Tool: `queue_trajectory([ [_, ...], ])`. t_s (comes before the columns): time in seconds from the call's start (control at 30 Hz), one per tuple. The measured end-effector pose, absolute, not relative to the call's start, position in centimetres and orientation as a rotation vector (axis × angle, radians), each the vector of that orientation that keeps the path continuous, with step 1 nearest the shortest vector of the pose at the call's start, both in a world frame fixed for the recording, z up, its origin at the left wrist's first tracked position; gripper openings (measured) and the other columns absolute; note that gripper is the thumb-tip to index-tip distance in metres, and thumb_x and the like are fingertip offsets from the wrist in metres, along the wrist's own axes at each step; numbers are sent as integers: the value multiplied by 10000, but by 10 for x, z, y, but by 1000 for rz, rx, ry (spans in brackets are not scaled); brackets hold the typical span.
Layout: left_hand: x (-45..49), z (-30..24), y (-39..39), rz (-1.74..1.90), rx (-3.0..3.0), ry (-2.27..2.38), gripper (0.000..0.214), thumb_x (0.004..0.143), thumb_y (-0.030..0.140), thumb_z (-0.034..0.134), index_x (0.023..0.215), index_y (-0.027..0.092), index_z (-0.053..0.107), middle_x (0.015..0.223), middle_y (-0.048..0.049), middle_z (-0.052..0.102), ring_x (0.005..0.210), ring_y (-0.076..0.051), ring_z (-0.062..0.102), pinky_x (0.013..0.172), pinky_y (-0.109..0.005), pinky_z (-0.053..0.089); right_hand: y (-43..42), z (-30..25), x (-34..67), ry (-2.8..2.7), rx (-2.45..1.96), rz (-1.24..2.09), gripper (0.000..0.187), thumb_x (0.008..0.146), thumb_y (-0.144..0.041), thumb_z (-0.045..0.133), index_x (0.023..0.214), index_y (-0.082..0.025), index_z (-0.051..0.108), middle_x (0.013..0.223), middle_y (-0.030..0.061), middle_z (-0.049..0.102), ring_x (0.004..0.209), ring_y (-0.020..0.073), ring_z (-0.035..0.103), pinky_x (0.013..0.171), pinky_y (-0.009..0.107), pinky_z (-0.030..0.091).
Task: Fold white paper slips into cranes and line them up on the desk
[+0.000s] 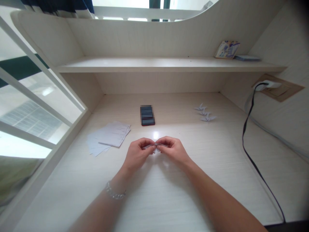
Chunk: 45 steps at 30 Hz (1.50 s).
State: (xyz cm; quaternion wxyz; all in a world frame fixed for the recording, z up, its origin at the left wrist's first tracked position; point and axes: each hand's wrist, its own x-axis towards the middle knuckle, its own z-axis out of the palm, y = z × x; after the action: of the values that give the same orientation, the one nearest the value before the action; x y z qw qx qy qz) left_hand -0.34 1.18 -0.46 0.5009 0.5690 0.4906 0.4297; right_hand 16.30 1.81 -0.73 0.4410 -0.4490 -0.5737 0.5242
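Observation:
Both of my hands meet over the middle of the desk (193, 180). My left hand (137, 154) and my right hand (174, 149) each pinch one end of a small folded piece of white paper (155, 147), held just above the desk top. Most of the paper is hidden by my fingers. A stack of white paper sheets (108, 137) lies to the left of my left hand. A dark phone (147, 115) lies flat beyond my hands.
Three small folded paper cranes (205, 113) sit at the back right of the desk. A black cable (251, 151) runs from a wall plug (267, 85) down the right side. A shelf (154, 66) above holds a small printed packet (227, 49).

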Motion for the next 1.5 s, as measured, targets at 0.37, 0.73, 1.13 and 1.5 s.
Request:
queue_trajectory([
  [0.37, -1, 1, 10, 986, 1243, 1110, 128, 707, 245, 657, 785, 144, 643, 729, -32, 645, 644, -122, 588, 589, -227, 477, 16, 0, 161, -1286, -1133, 1459, 121, 662, -194, 657, 763, -150, 706, 718, 39, 671, 650, 145, 599, 597, 268, 488],
  [0.73, 1, 4, 9, 1023, 1155, 1079, 98, 686, 191, 646, 772, 146, 658, 738, -33, 643, 649, -120, 575, 587, -230, 477, 14, 3, 160, -1165, -1106, 1524, 116, 632, -194, 681, 736, -155, 712, 709, 32, 668, 659, 143, 606, 602, 272, 515],
  [1.13, 0, 4, 9, 1015, 1280, 1114, 90, 694, 163, 607, 748, 150, 677, 709, -30, 650, 637, -118, 564, 596, -226, 459, 15, 2, 160, -1088, -1086, 1632, 215, 647, -331, 713, 744, -144, 672, 729, 38, 650, 665, 148, 608, 577, 264, 505],
  [1.5, -1, 2, 10, 1014, 1222, 1104, 133, 688, 190, 630, 801, 145, 684, 773, -54, 667, 688, -144, 597, 630, -259, 506, 17, 0, 162, -1127, -1160, 1540, 198, 607, -285, 715, 737, -142, 671, 710, 27, 647, 631, 129, 590, 576, 258, 503],
])
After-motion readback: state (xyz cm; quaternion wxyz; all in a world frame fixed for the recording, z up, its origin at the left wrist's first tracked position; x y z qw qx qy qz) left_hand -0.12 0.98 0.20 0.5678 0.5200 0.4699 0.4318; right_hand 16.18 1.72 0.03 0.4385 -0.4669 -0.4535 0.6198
